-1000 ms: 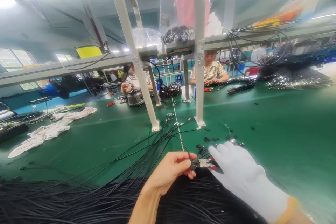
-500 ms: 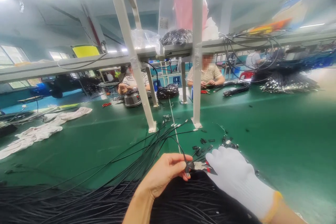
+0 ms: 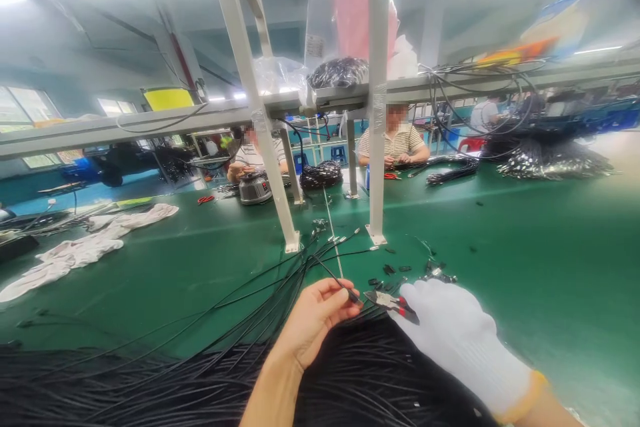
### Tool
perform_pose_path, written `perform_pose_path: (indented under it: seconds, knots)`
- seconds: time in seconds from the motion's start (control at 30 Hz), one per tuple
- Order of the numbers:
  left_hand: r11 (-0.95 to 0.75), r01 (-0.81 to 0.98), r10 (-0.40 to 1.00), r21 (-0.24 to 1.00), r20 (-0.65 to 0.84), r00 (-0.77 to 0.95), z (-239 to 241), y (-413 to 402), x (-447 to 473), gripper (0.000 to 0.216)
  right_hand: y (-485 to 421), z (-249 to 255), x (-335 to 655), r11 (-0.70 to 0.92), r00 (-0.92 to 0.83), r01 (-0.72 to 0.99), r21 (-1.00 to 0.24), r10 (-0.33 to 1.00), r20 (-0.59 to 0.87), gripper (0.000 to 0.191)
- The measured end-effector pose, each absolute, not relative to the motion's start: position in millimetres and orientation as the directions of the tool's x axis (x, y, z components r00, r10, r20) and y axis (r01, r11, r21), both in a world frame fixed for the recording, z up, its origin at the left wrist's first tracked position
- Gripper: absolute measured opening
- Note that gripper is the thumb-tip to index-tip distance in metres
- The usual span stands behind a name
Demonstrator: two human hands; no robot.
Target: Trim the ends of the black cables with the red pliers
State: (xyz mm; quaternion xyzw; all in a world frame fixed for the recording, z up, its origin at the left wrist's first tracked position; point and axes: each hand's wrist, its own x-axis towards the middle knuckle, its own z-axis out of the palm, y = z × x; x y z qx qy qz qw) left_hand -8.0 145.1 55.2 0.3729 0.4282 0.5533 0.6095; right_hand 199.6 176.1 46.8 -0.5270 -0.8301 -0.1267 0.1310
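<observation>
My bare left hand (image 3: 323,313) pinches a black cable (image 3: 334,273) close to its end, between thumb and fingers. In a white knitted glove, my right hand (image 3: 450,320) is closed around red-and-black handled cutting pliers (image 3: 387,301). The pliers' jaws point left and lie a short way from the cable end, apart from it. Under both hands spreads a large heap of black cables (image 3: 165,390). Several cable ends with silvery plugs (image 3: 343,239) lie on the green table beyond my left hand.
Small black scraps (image 3: 389,269) and metal bits (image 3: 440,273) lie beyond my right hand. Two rack posts (image 3: 377,180) stand on the table (image 3: 525,240). A white cloth (image 3: 85,247) lies at left. Two co-workers (image 3: 395,140) sit across the table, near a coiled cable bundle (image 3: 321,174).
My left hand has turned the cable end from hanging downward to pointing right. The pliers have drawn slightly back from it to the right. The view has shifted a little.
</observation>
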Motion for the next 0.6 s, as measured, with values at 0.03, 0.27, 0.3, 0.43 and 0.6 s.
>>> perform_pose_path:
  seconds: [0.03, 0.27, 0.3, 0.43, 0.6]
  knots:
    - [0.104, -0.362, 0.994, 0.926, -0.106, 0.015, 55, 145, -9, 0.026, 177, 46, 200, 0.421, -0.415, 0.904, 0.065, 0.832, 0.368, 0.025]
    - [0.095, -0.373, 0.995, 0.923, -0.102, 0.001, 53, 145, -5, 0.028, 179, 33, 199, 0.488, -0.453, 0.87, 0.077, 0.725, 0.518, 0.025]
    - [0.095, -0.368, 0.995, 0.925, -0.102, 0.001, 53, 145, -4, 0.028, 179, 32, 199, 0.488, -0.452, 0.869, 0.084, 0.713, 0.536, 0.024]
    - [0.088, -0.352, 0.996, 0.932, -0.094, 0.0, 56, 143, 0, 0.027, 177, 31, 198, 0.495, -0.463, 0.861, 0.117, 0.668, 0.583, 0.024]
    - [0.06, -0.344, 0.997, 0.937, -0.069, -0.014, 57, 142, 2, 0.027, 177, 29, 199, 0.458, -0.453, 0.872, 0.171, 0.627, 0.634, 0.022]
